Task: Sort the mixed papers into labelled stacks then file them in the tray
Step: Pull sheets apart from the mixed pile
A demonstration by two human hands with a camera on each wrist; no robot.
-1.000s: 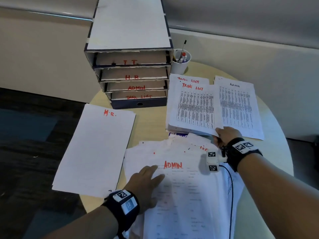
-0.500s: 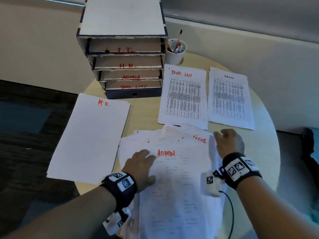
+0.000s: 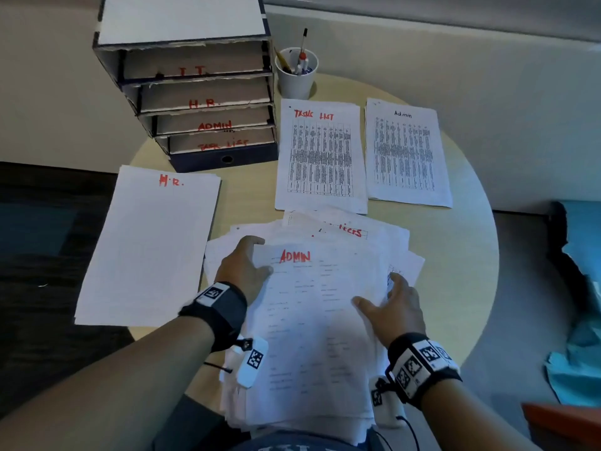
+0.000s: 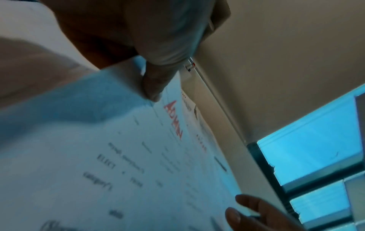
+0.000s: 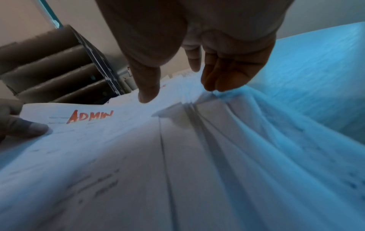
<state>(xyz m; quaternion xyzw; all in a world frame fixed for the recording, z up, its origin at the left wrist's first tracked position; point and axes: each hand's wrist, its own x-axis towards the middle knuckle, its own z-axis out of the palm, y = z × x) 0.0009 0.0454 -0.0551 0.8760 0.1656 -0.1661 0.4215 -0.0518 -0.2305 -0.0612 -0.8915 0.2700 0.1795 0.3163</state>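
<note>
Left hand (image 3: pixel 242 271) gripping the upper left corner of the white printed sheet headed "ADMIN" in red (image 3: pixel 312 307), thumb on top. Right hand (image 3: pixel 392 309) pinching its right edge. Both forearms reaching forward over the loose mixed pile of white papers (image 3: pixel 383 236) on the round pale wooden table (image 3: pixel 468 255), beige wall behind.

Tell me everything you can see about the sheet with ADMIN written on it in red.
The ADMIN sheet is a white page with faint printed text and ADMIN handwritten in red capitals near its top. It lies on top of the loose, fanned pile of mixed papers at the near edge of the round table. The left hand holds its upper left corner, thumb on top. The right hand holds its right edge, thumb on the page, and that edge looks slightly raised.
</note>
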